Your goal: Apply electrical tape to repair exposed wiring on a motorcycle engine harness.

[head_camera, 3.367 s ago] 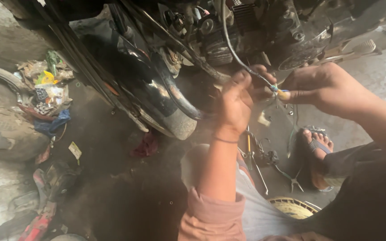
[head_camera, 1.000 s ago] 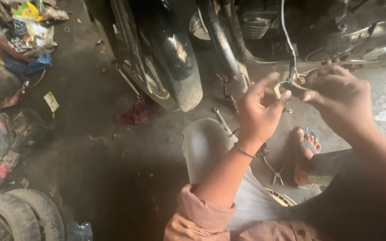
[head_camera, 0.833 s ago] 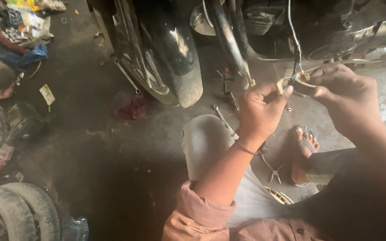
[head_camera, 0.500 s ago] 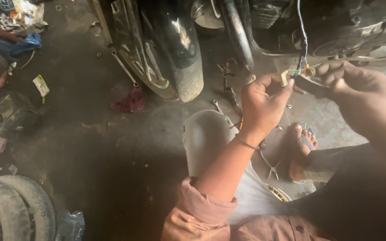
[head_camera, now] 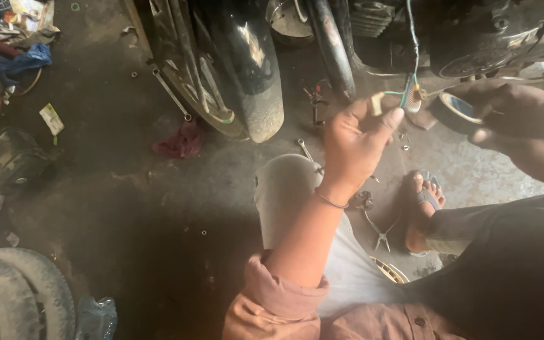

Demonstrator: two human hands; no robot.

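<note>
My left hand [head_camera: 355,140] is raised under a motorcycle and pinches the end of a thin bundle of coloured wires [head_camera: 407,89] with a small pale connector, which hangs down from the engine area. My right hand [head_camera: 524,126] is just to the right and holds a roll of black tape [head_camera: 453,112] close to the wire end. A black motorcycle mudguard and wheel [head_camera: 247,75] stand ahead of me to the left of my hands.
Pliers [head_camera: 380,234] and a spanner [head_camera: 308,153] lie on the dirty concrete near my sandalled foot [head_camera: 422,211]. A red rag [head_camera: 181,141] sits by the wheel. An old tyre [head_camera: 14,296] is at lower left, clutter and cloth [head_camera: 14,60] at upper left.
The view has shifted up and right over the last seconds. My hands stay together at the wire end; my right hand now shows the tape roll drawn slightly away to the right.
</note>
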